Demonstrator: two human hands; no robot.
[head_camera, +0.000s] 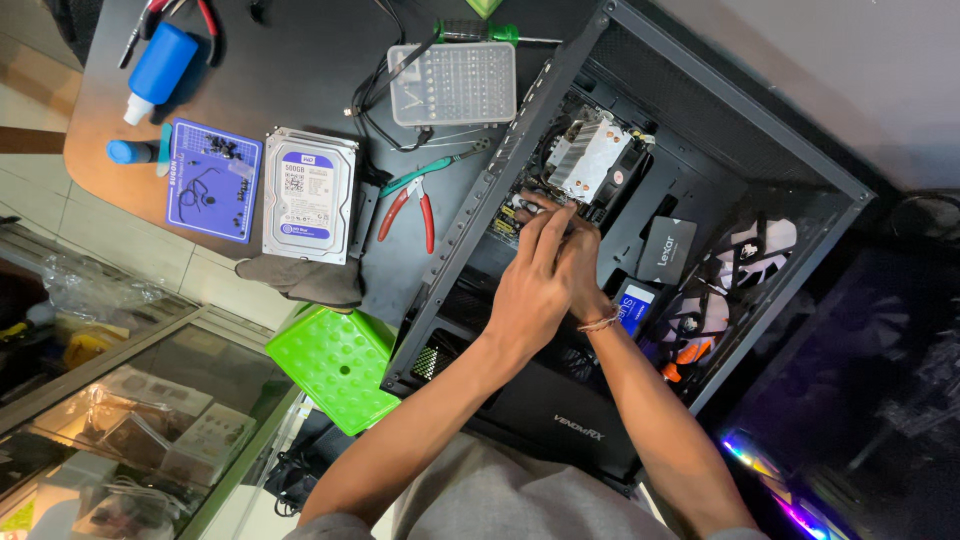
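Working inside the open computer case (700, 120), both hands (548, 280) are pressing closed fingers on the motherboard (505, 222) at 7 o'clock of the installed cooler (590, 160), while the hard drive (308, 195) is lying uninstalled on the counter (300, 60).

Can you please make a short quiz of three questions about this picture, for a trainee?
1. True or false: both hands reach inside the open computer case.
2. Which thing lies directly left of the red-handled pliers? A) the hard drive B) the blue bottle C) the green lid
3. What stands just above the fingertips inside the case?

Key:
1. True: the left hand and the right hand meet on the board.
2. A, the hard drive.
3. The metal cooler.
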